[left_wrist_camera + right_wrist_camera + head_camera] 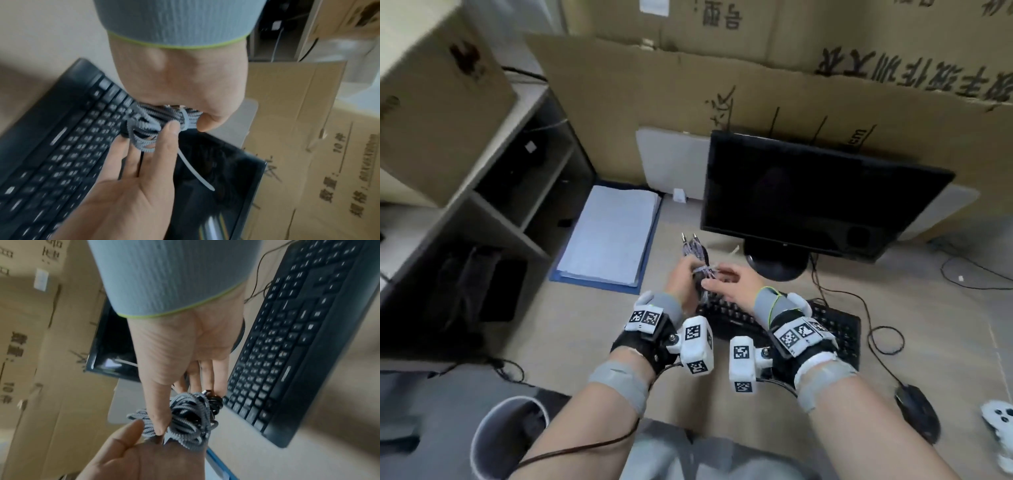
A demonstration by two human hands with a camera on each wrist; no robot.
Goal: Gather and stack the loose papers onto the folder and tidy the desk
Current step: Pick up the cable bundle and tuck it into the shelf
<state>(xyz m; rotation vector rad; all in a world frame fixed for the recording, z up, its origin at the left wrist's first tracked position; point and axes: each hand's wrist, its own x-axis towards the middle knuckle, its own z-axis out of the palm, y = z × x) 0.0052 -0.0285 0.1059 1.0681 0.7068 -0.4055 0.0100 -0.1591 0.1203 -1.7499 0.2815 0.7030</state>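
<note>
A stack of white papers (609,236) lies on the blue folder (592,282) at the left of the desk, beside the shelf. Both hands are off it, raised above the keyboard (835,329) in front of the monitor (808,198). They hold a coiled grey braided cable bundle (697,253) bound with a white tie. My left hand (681,277) grips the bundle (148,123) in a fist. My right hand (732,284) pinches the same bundle (189,415) between thumb and fingers. The tie's loose tail (195,170) hangs down.
A black mouse (917,411) and a white controller (1000,418) lie at the right, with thin cables across the desk. A grey shelf unit (517,192) stands at the left, a white bin (493,431) sits below the desk edge, and cardboard boxes wall the back.
</note>
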